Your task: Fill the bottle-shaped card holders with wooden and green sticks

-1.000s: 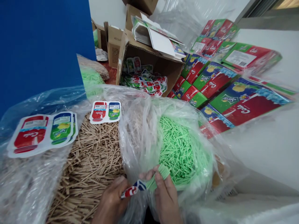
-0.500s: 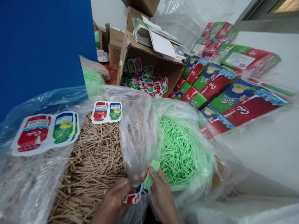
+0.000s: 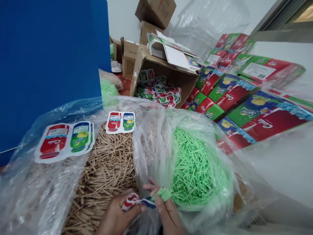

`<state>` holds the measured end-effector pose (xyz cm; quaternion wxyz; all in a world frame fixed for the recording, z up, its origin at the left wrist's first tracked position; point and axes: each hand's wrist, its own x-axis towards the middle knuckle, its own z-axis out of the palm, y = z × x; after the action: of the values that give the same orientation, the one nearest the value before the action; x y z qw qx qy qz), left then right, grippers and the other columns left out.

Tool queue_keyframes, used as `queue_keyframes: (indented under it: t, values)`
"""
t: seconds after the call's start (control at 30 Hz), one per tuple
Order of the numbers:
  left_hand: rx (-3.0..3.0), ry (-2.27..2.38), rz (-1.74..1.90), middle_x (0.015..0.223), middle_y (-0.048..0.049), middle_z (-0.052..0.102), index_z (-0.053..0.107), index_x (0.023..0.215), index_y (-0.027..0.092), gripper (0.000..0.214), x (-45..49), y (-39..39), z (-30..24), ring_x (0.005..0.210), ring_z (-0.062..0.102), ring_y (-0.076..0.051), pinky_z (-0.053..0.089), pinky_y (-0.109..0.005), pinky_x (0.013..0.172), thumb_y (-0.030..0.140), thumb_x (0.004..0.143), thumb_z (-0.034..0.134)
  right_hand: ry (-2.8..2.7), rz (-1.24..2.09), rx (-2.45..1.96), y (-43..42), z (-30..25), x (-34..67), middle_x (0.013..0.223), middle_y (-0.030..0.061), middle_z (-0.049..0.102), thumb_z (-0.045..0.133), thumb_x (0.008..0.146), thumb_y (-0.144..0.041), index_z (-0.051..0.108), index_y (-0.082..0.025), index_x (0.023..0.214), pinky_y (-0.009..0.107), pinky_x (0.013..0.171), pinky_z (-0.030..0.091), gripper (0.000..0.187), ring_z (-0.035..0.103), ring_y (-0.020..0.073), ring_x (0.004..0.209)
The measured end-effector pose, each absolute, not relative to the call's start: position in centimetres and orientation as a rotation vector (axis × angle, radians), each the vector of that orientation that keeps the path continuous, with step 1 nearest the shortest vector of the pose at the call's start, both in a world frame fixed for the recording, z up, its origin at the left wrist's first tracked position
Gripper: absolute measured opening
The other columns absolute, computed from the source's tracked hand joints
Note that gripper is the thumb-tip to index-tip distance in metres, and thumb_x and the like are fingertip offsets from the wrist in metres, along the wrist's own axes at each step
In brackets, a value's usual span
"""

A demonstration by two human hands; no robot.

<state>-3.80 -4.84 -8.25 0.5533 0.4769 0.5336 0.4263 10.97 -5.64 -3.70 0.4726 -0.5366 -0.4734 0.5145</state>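
My left hand [image 3: 114,213] is closed round the red end of a bent printed Cola and Sprite pouch [image 3: 148,202]. At the pouch's blue and green end, my right hand [image 3: 168,215] pinches a small bundle of short green sticks [image 3: 163,195]. The bundle's lower ends meet the pouch; whether they sit inside it I cannot tell. Both hands are over the gap between a bag of loose brown sticks [image 3: 110,163] and a bag of loose green sticks [image 3: 190,163]. A flat Cola and Sprite pouch [image 3: 120,122] rests at the back of the brown sticks.
More flat pouches [image 3: 65,140] lie on clear plastic at the left. Behind the bags, a cardboard box [image 3: 168,70] on its side holds many pouches. Wrapped Cola and Sprite cartons [image 3: 259,111] are stacked at the right. A blue panel [image 3: 53,52] stands at the left.
The green bundle has tipped from steep to nearly level, and my left fingers have shifted along the pouch. The camera has turned, so the surroundings appear further right and lower.
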Motion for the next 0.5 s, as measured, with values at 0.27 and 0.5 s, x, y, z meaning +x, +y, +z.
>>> queue_keyframes:
  t: [0.27, 0.5]
  values:
    - [1.147, 1.238, 0.99, 0.065, 0.0, 0.066, 0.073, 0.066, 0.019, 0.014, -6.0, -4.7, -4.5, 0.063, 0.059, -0.017, 0.045, -0.021, 0.059, 0.033, 0.068, 0.073, -1.335, 1.213, -0.968, -4.9, -3.7, 11.0, 0.133, 0.0048, 0.059, 0.038, 0.097, -0.046, 0.034, -0.036, 0.143, 0.033, 0.094, 0.051, 0.047, 0.061, 0.0199, 0.115]
    - [1.314, 1.267, 1.002, 0.068, -0.0014, 0.071, 0.074, 0.069, 0.018, 0.02, -9.7, -4.8, -3.7, 0.066, 0.064, -0.018, 0.048, -0.021, 0.062, 0.037, 0.074, 0.072, -2.131, 0.79, -0.741, -2.4, -2.4, 11.2, 0.13, 0.0044, 0.062, 0.048, 0.093, -0.016, 0.05, -0.031, 0.133, 0.025, 0.099, 0.046, 0.042, 0.06, 0.0174, 0.117]
